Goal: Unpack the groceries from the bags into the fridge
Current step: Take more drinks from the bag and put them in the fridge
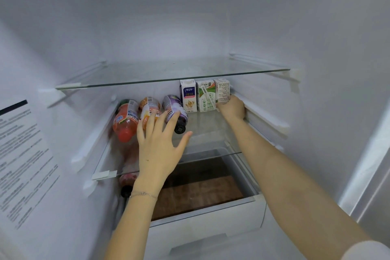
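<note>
At centre right of the frame, a white carton (222, 90) stands upright at the back right of the middle glass shelf (211, 133), beside a green carton (205, 96) and a blue-and-white carton (188, 96). The right hand (231, 108) grips its base. Left of them three bottles lie side by side, red (125, 120), orange (148, 110) and purple (174, 107), and the left hand (158, 148) is spread wide with straight fingers over the orange and purple ones.

The blue-and-white milk carton (188, 96) reads "特仑苏"; print on the cartons (222, 90) at its three o'clock, the bottles (148, 104) at nine and the wall sticker (21, 154) is unreadable.
</note>
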Demonstrator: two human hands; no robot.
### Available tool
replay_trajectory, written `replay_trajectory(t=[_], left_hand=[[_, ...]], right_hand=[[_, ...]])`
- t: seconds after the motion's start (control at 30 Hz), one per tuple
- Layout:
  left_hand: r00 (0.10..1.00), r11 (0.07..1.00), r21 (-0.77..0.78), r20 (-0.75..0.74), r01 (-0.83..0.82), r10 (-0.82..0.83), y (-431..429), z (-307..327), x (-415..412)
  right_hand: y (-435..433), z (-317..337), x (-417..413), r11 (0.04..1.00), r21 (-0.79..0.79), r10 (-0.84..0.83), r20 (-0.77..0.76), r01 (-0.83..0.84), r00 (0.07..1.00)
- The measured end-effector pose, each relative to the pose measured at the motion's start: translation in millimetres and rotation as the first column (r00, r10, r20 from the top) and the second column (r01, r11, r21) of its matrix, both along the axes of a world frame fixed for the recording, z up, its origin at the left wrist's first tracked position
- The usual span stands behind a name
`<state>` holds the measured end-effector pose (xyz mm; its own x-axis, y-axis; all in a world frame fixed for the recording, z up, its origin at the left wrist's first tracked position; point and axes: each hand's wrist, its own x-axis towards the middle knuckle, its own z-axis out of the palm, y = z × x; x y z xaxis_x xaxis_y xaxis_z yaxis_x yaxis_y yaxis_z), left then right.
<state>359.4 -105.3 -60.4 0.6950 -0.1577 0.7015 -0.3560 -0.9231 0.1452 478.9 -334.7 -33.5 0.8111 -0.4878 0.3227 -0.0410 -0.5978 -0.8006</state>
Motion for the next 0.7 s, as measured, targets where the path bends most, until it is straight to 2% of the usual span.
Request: replay_trajectory(t=[0.23,0.4,0.53,0.63,0.7], left_hand=[[1.000,1.000,-0.004,-0.006,-0.011,0.011,0.4,0.8,-2.1],[1.000,1.000,-0.019,-0.017,-0.010,0.009,2.9,0.7,-2.6],[1.000,1.000,-0.027,-0.019,-0.011,0.011,3.1,0.2,-3.2],[1.000,0.999,-0.033,-0.013,-0.009,0.009,3.5,-0.6,-3.0],[1.000,1.000,-0.027,-0.015,-0.008,0.008,3.4,-0.8,-2.7]], right_hand=[[0.6,3.9,-2.9,0.998,-0.041,0.037,-0.076,-0.040,0.996],[3.9,1.5,-14.7,0.991,0.134,0.020,0.024,-0.023,0.999],[4.4,2.6,-31.7,0.980,0.191,0.050,0.070,-0.063,0.996],[5.1,4.3,-36.9,0.974,0.194,0.109,0.045,-0.116,0.993],[6.2,3.3,-36.1,0.977,0.149,0.157,-0.027,-0.152,0.987]])
